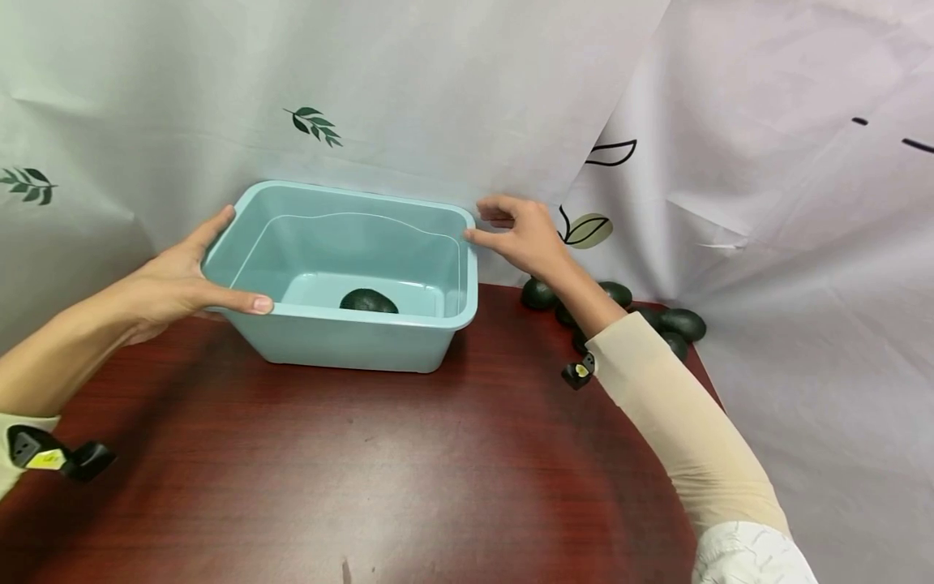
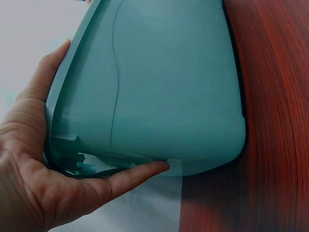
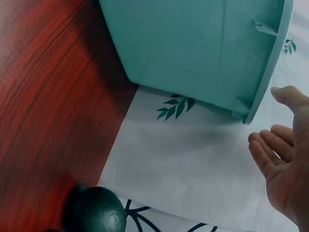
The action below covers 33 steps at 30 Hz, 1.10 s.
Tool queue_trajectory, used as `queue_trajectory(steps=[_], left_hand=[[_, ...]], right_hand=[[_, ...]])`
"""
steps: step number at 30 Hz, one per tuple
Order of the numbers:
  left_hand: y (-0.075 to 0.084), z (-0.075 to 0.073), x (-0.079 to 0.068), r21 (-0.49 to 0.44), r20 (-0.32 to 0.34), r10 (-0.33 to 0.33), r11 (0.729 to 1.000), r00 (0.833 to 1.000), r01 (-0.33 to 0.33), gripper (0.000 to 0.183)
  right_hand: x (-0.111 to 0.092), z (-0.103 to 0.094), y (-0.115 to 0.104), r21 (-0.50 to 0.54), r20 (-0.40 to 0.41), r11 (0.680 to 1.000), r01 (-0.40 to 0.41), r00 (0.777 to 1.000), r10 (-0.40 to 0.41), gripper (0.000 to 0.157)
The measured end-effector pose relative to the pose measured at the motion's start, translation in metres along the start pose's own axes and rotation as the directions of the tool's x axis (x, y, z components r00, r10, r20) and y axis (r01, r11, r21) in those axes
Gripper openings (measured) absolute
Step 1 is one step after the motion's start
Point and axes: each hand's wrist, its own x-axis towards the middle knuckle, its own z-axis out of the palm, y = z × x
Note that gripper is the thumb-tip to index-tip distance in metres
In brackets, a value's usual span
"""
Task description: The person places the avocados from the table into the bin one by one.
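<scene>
The blue tub stands left of centre in the upper half of the head view, at the far side of the dark red bench, with 1 avocado on its floor near the front wall. The left hand grasps the tub's left end: the thumb lies along the front corner of the rim and the other fingers reach up the left side. The right hand is at the tub's upper right corner with its fingers loosely bent and holding nothing. The right wrist view shows the thumb right beside the rim; whether it touches, I cannot tell.

The step in hand looks to be handling the tub by its 2 ends. To do it well, the right fingers would need to hook under the rim opposite the left hand, so that both ends bear evenly. With only the left hand firm, the tub could swing or tip, and a tilt would probably send the lone avocado rolling. Smooth, level handling suits it best. The other avocados lie at the bench's corner, right of centre, below the right forearm; the elbow and sleeve should clear them. The cloth hangs close behind the tub, so the fingers should avoid catching it.
</scene>
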Motion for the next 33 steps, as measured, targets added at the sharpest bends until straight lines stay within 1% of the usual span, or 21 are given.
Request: queue_trajectory(steps=[6, 11, 17, 21, 25, 28, 33], left_hand=[[0.0, -0.001, 0.0, 0.005, 0.0, 0.0, 1.0, 1.0, 0.0, 0.142], [-0.001, -0.001, -0.002, 0.005, 0.0, -0.004, 1.0, 1.0, 0.004, 0.142], [-0.001, -0.001, -0.002, 0.016, 0.0, -0.006, 1.0, 1.0, 0.006, 0.142], [-0.001, -0.001, -0.002, 0.022, 0.002, -0.005, 1.0, 1.0, 0.005, 0.142], [-0.001, -0.001, -0.001, 0.017, 0.003, -0.004, 1.0, 1.0, 0.004, 0.142], [-0.001, 0.0, -0.001, 0.013, 0.002, -0.006, 1.0, 1.0, 0.006, 0.142], [0.0, 0.002, -0.001, 0.01, 0.002, -0.011, 1.0, 1.0, 0.011, 0.142]], right_hand=[[-0.006, -0.004, 0.008, -0.004, -0.008, 1.0, 0.008, 1.0, -0.008, 0.05], [-0.012, -0.007, 0.014, -0.017, 0.0, 1.0, -0.008, 1.0, 0.008, 0.049], [-0.022, -0.01, 0.024, -0.025, -0.013, 1.0, -0.019, 1.0, 0.018, 0.047], [-0.03, -0.012, 0.032, -0.007, -0.011, 0.999, -0.035, 0.999, 0.035, 0.047], [-0.037, -0.015, 0.039, -0.005, -0.026, 0.999, -0.047, 0.999, 0.047, 0.047], [-0.041, -0.018, 0.043, -0.024, -0.031, 0.998, -0.05, 0.998, 0.049, 0.048], [-0.05, -0.023, 0.053, -0.041, -0.019, 0.996, -0.085, 0.996, 0.084, 0.05]])
